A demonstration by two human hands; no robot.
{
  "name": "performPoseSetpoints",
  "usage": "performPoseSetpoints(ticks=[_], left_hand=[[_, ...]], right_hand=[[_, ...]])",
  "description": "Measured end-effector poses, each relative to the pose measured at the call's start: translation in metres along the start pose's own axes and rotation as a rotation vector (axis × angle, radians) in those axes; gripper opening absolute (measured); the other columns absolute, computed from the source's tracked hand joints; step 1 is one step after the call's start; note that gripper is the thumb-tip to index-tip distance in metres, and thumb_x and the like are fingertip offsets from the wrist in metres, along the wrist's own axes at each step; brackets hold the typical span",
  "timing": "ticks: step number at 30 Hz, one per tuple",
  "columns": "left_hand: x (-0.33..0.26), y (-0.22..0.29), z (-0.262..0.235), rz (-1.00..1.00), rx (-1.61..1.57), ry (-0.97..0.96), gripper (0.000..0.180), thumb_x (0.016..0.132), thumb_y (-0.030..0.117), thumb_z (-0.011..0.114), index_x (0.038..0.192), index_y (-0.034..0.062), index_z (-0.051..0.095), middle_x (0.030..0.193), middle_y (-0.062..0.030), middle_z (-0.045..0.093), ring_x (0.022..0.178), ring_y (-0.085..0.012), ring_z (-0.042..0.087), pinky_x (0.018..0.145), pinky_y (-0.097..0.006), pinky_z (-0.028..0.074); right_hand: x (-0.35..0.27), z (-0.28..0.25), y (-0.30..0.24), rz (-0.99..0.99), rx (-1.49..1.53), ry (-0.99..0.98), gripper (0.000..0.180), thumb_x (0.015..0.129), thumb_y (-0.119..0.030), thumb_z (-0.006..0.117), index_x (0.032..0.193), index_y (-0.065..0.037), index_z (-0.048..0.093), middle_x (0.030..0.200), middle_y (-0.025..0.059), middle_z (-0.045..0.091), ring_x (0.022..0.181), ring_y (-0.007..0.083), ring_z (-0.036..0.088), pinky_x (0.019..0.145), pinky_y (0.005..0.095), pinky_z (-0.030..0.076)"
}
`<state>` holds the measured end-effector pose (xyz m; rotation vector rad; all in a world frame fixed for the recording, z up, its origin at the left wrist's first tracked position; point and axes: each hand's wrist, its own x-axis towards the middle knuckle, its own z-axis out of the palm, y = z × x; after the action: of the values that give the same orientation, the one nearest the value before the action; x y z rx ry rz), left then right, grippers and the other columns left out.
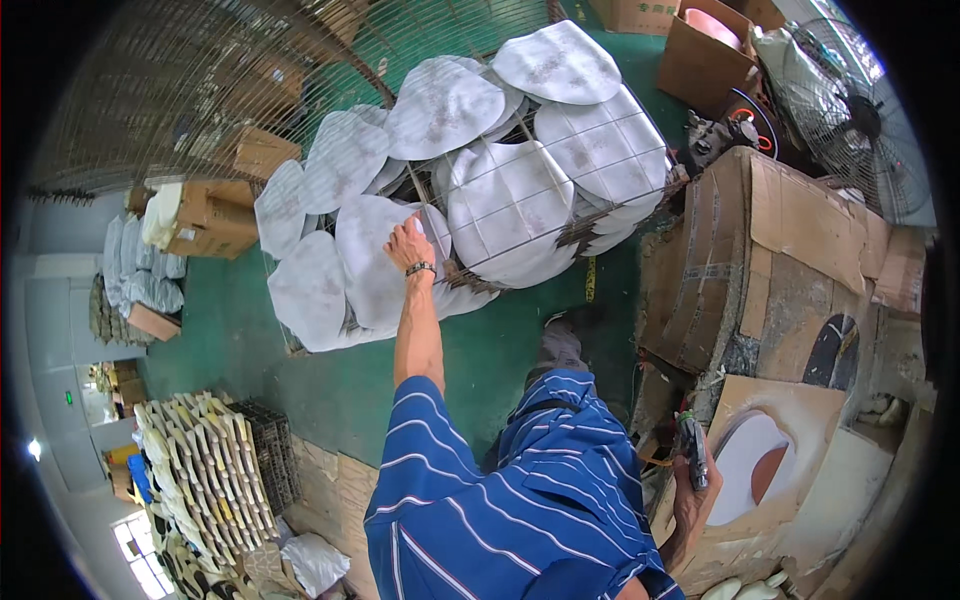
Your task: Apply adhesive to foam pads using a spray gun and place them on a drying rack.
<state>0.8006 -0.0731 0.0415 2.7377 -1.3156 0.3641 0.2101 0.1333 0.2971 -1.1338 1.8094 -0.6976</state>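
My left hand (409, 246) reaches forward over a wire rack (455, 270) loaded with large white rounded sheets. Its fingers are closed at the right edge of one white sheet (368, 235) in the front row. Other sheets overlap around it, such as a broad one (508, 205) to the right. Down at my right side, my right hand (699, 487) is wrapped round a dark metal spray gun (688, 440). Close to that hand, a pale oval piece with a brown patch (745, 465) lies on a cardboard-covered surface (815, 400).
A large worn cardboard box (715, 265) stands right of the rack, with a fan (862, 120) behind it. Stacked pale slats (205, 450) and a dark crate (268, 450) stand at lower left. More cartons (210, 220) sit at far left on the green floor (240, 330).
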Motion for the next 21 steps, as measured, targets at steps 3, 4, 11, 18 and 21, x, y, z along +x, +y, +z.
performPoseSetpoints(ticks=[3, 4, 11, 18, 21], left_hand=[[-0.003, 0.011, 0.003, -0.017, -0.038, -0.174, 0.032, 0.092, 0.029, 0.065, 0.123, 0.0179, 0.065, 0.115, -0.0138, 0.073, 0.108, -0.0337, 0.069, 0.087, -0.054, 0.051], [-0.005, 0.014, 0.003, -0.082, -0.014, -0.224, 0.032, 0.095, 0.031, 0.06, 0.123, 0.0161, 0.065, 0.112, -0.0138, 0.072, 0.109, -0.033, 0.068, 0.09, -0.052, 0.05], [-0.1, 0.107, 0.003, 0.538, -0.237, 0.23, 0.048, 0.099, 0.03, 0.058, 0.14, 0.0049, 0.056, 0.141, -0.0198, 0.057, 0.13, -0.0403, 0.054, 0.107, -0.055, 0.042], [-0.276, 0.294, -0.034, 1.46, -0.72, -0.493, 0.034, 0.082, 0.006, 0.066, 0.115, 0.0014, 0.069, 0.125, -0.0205, 0.066, 0.121, -0.0389, 0.06, 0.106, -0.047, 0.046], [-0.35, 0.367, -0.078, 1.735, -0.861, -0.708, 0.036, 0.077, -0.003, 0.067, 0.112, 0.0038, 0.07, 0.129, -0.0191, 0.065, 0.12, -0.0389, 0.06, 0.105, -0.046, 0.048]], right_hand=[[-0.004, -0.006, -0.007, 0.052, -0.036, 0.015, 0.051, 0.092, -0.01, 0.07, 0.142, -0.003, 0.061, 0.105, 0.0094, 0.072, 0.094, 0.015, 0.063, 0.087, 0.0318, 0.051], [-0.009, -0.011, -0.009, 0.104, -0.051, 0.029, 0.05, 0.093, -0.012, 0.071, 0.141, -0.002, 0.061, 0.109, 0.0094, 0.072, 0.101, 0.014, 0.062, 0.092, 0.0315, 0.049], [-0.059, -0.024, 0.028, -0.075, 0.012, 0.353, 0.062, 0.082, -0.002, 0.077, 0.141, -0.002, 0.058, 0.115, 0.0224, 0.07, 0.1, 0.0405, 0.069, 0.088, 0.0404, 0.055], [-0.152, -0.031, 0.055, 0.146, 0.1, 0.835, 0.059, 0.085, -0.003, 0.077, 0.14, 0.0, 0.058, 0.117, 0.023, 0.071, 0.103, 0.0371, 0.071, 0.089, 0.0393, 0.055], [-0.189, -0.021, 0.05, 0.272, 0.167, 0.965, 0.059, 0.085, -0.002, 0.077, 0.141, 0.0, 0.058, 0.119, 0.0217, 0.072, 0.104, 0.0346, 0.072, 0.09, 0.0369, 0.055]])
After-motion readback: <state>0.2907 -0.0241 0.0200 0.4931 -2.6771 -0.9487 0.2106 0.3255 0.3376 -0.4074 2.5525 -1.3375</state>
